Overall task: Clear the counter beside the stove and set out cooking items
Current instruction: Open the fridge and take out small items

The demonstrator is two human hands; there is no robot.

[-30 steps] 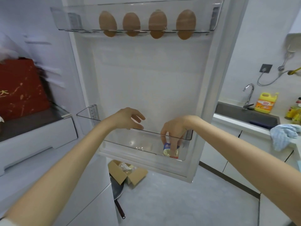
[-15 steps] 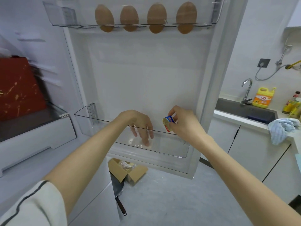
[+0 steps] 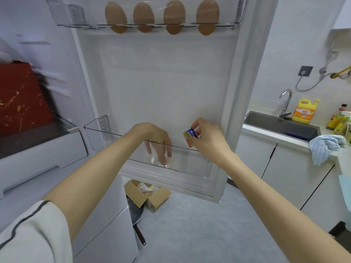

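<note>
My right hand (image 3: 209,138) pinches a small foil-wrapped packet (image 3: 190,136) with a blue and red label, held just above the rim of the clear lower door bin (image 3: 191,166) of the open fridge door. My left hand (image 3: 155,141) reaches down into that bin, its fingers straight and pointing at the bottom, where a small clear wrapped thing (image 3: 161,161) lies under the fingertips. I cannot tell whether the fingers touch it.
Several brown eggs (image 3: 173,18) sit in the upper door shelf. A red box (image 3: 20,95) stands inside the fridge at left. On the floor lie a cardboard box (image 3: 147,193) and a pan (image 3: 135,215). At right are a sink (image 3: 281,126), yellow detergent bottle (image 3: 304,111) and blue cloth (image 3: 324,147).
My right hand lifted the packet out of the lower door bin and up over its rim. My left hand moved from above the bin down into it.
</note>
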